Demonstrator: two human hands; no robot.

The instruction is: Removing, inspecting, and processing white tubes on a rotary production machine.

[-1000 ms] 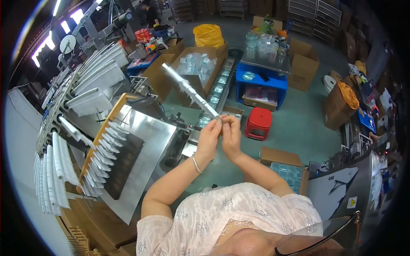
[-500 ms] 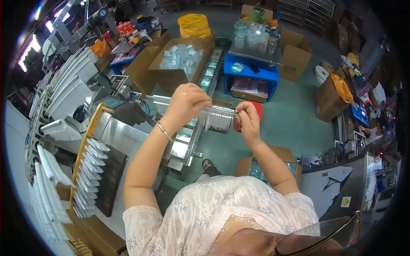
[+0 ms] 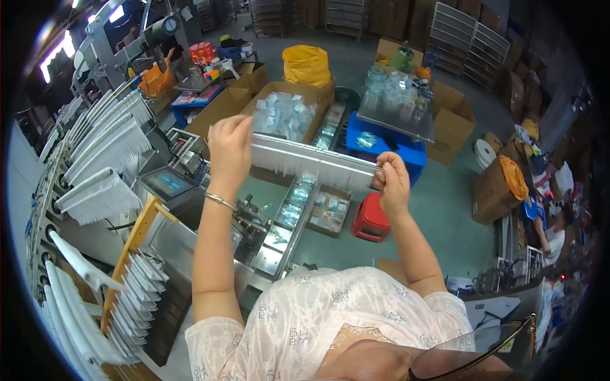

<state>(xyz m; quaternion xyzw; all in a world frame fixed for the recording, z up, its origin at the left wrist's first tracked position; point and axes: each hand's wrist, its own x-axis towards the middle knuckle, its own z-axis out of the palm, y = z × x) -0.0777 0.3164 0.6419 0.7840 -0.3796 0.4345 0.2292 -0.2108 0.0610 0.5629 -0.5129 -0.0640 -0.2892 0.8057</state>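
Observation:
Between my hands, at chest height, stretches a long thin rod with a pale, translucent fringe (image 3: pixel 305 160) hanging along it; what the fringe is made of I cannot make out. My left hand (image 3: pixel 230 149) is closed around its left end, wearing a bangle at the wrist. At the other end, my right hand (image 3: pixel 394 181) pinches the rod between thumb and fingers. The rod tilts slightly down to the right. Below it runs a narrow conveyor (image 3: pixel 289 219) carrying clear packets.
Hanging white sheets (image 3: pixel 105 190) line a rack at left, beside a wooden frame (image 3: pixel 141 228) with white bundles. A machine screen (image 3: pixel 168 183) stands nearby. Ahead are a carton of packets (image 3: pixel 321 95), a yellow bag (image 3: pixel 305 63), a blue table (image 3: pixel 403 155) and a red stool (image 3: pixel 370 219). Another person works far right.
Both hands have risen and moved apart, and the rod with its fringe now spans a wider gap. My left hand went left and my right hand right. The view has tilted slightly farther ahead.

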